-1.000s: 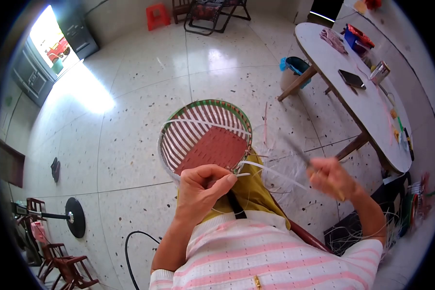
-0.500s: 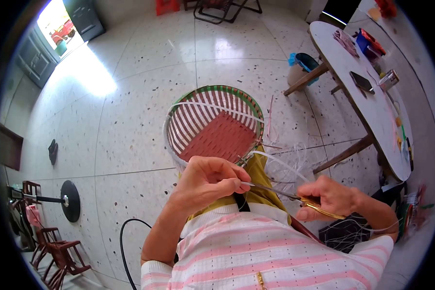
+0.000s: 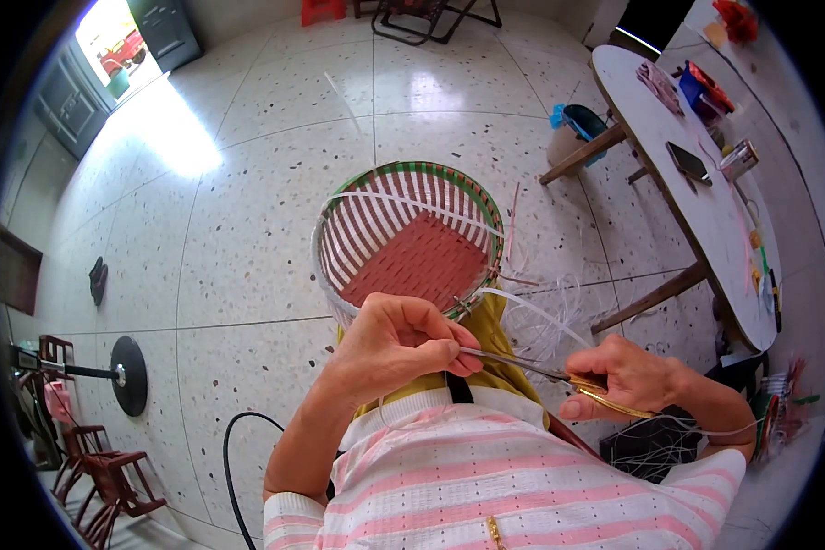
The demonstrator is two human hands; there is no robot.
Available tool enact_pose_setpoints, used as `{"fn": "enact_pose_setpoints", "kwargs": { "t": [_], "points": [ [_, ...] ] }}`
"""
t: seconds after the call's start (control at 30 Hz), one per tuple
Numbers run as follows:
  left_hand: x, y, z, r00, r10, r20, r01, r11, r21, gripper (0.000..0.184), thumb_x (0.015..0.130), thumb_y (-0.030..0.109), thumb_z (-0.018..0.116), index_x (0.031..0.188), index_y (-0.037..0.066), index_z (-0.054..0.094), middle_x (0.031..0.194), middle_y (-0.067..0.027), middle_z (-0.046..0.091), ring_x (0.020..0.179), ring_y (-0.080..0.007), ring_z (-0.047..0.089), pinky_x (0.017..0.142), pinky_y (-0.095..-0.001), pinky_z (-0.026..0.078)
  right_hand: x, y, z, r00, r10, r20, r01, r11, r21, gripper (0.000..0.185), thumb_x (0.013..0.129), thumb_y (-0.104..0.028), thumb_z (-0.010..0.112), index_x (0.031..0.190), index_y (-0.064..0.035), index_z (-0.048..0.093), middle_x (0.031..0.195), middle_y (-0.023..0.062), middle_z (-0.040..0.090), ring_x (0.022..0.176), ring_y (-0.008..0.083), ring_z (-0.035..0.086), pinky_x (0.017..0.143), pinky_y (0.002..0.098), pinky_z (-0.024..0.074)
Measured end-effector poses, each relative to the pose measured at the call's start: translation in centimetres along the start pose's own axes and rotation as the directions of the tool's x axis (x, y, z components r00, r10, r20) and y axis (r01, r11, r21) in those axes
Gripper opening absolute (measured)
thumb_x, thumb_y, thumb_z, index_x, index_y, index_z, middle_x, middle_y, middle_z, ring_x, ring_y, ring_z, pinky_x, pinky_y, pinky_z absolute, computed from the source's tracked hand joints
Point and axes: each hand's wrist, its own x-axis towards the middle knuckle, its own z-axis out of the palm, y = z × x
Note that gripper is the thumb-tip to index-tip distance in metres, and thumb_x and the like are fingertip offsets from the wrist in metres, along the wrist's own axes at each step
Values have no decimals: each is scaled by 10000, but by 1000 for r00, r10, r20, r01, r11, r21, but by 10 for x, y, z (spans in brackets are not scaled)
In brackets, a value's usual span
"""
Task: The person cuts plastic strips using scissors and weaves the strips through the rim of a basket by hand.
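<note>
My right hand (image 3: 619, 376) grips a pair of gold-handled scissors (image 3: 513, 361), their metal blades pointing left. At the blade tips, the thumb and forefinger of my left hand (image 3: 405, 339) are pinched together. Whatever lies between those fingers is too small to make out. A round woven basket (image 3: 417, 257) with brown and white strips and a green rim stands just beyond my hands, near my knees. One white plastic strip (image 3: 417, 203) crosses its mouth. Another white strip (image 3: 541, 310) curves from the basket's near rim toward my right hand.
Tangled white strips (image 3: 559, 316) lie on the floor right of the basket. Further right, a table (image 3: 646, 137) holds a phone (image 3: 688, 163) and a can (image 3: 739, 159). A bin (image 3: 573, 136) stands beside its leg. Small wooden chairs (image 3: 115, 477) are at the left.
My hands stay nearly in place, with the scissors tilted slightly differently at my left fingertips. The whole view has shifted a little.
</note>
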Motion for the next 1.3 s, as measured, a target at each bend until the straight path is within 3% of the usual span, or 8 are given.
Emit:
{"fn": "enact_pose_setpoints", "kwargs": {
  "t": [0.87, 0.93, 1.03, 1.27, 1.3],
  "points": [
    [-2, 3, 3, 1000, -7, -2, 7, 1000, -13, 69, 844, -89, 569, 814, -128, 618, 951, -244, 673, 859, -255, 712, 784, -333, 609, 1, 3, 0, 1000, -5, -11, 4, 993, -120, 667, 839, -601, 653, 585, -12, 469, 460, 104, 388, 397, 223, 409, 420, 365, 350],
    [-2, 3, 3, 1000, -7, -3, 7, 1000, -6, 71, 845, -89, 569, 812, -128, 618, 951, -243, 672, 858, -256, 712, 784, -332, 609, 1, 3, 0, 1000, -20, -12, 19, 993, -112, 568, 856, -487, 699, 637, -24, 453, 500, 75, 364, 425, 197, 366, 421, 338, 321],
    [-2, 3, 3, 1000, -8, -7, 8, 1000, 0, 73, 846, -88, 569, 808, -127, 618, 951, -241, 670, 858, -256, 712, 784, -331, 609, 1, 4, 3, 999, -15, -44, 10, 994, -111, 658, 842, -580, 664, 571, -14, 464, 445, 97, 358, 394, 214, 373, 416, 359, 335],
    [0, 2, 1, 999, -2, -44, -1, 997, -72, 80, 855, -63, 577, 814, -114, 624, 959, -229, 667, 862, -266, 712, 770, -331, 608, 0, 6, 7, 996, -30, -79, 28, 999, -37, 605, 860, -518, 684, 586, -18, 483, 461, 62, 345, 434, 138, 332, 420, 327, 317],
    [1, 1, 0, 999, 0, -43, -3, 997, -71, 80, 855, -63, 577, 814, -114, 624, 959, -229, 667, 862, -266, 712, 770, -331, 608, -1, 7, 9, 993, -13, -120, 19, 999, 46, 594, 866, -510, 681, 598, -16, 491, 472, 57, 352, 447, 126, 334, 424, 321, 318]
  ]
}}
